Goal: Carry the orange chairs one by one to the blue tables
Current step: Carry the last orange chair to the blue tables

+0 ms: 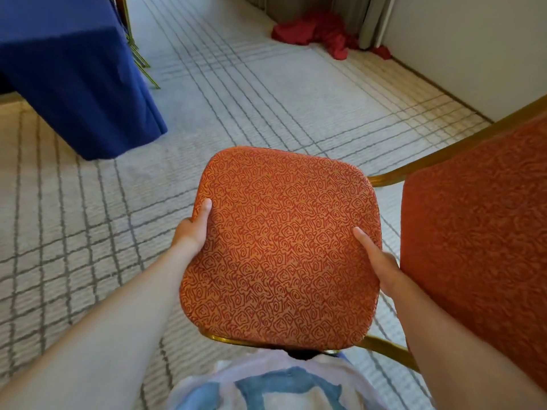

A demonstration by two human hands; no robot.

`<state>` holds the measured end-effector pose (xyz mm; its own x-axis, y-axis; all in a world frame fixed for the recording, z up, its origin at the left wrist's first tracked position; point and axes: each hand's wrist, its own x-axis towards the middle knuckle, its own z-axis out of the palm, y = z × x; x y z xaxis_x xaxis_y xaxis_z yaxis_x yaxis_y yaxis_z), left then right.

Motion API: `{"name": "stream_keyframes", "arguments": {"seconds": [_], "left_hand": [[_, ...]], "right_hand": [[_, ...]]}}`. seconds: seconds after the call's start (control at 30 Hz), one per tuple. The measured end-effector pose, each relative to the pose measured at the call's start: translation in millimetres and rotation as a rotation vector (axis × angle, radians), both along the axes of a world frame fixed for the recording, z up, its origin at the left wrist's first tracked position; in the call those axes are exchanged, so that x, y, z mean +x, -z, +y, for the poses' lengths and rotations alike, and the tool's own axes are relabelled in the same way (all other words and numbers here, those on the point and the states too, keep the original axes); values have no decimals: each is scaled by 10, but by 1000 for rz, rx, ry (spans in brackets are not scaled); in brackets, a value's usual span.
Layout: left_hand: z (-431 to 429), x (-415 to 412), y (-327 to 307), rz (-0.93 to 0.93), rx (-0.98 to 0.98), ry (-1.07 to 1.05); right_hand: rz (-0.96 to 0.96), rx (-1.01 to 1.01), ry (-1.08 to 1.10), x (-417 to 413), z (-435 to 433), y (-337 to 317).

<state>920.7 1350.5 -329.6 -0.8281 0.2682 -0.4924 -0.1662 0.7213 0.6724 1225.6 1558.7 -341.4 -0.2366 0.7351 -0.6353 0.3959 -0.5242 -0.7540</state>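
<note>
An orange chair [281,247] with a swirl-patterned seat and a gold metal frame is held up in front of me, its backrest [479,232] tilted off to the right. My left hand [192,229] grips the seat's left edge. My right hand [379,261] grips the right edge, thumb lying on the cushion. A blue table [74,69], draped in a blue cloth that reaches the floor, stands at the upper left, apart from the chair.
Pale carpet with grey grid lines covers the floor. A heap of red cloth [322,34] lies by the far wall near curtains. Thin gold chair legs [142,60] show behind the blue cloth. A white wall [473,48] runs along the right.
</note>
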Motion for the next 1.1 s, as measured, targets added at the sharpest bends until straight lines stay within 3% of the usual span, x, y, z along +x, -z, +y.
{"name": "stream_keyframes", "arguments": {"seconds": [0.4, 0.77, 0.93, 1.1], "left_hand": [[1960, -1748, 52, -62, 31, -102], [3065, -3287, 193, -51, -26, -127], [3691, -4265, 338, -61, -4, -106], [4291, -5432, 135, -37, 42, -133]], "right_hand": [[-50, -74, -210, -2025, 2368, -56], [-42, -171, -233, -3679, 3594, 190], [-63, -143, -220, -4639, 4249, 343], [-36, -74, -226, -5864, 4859, 68]]}}
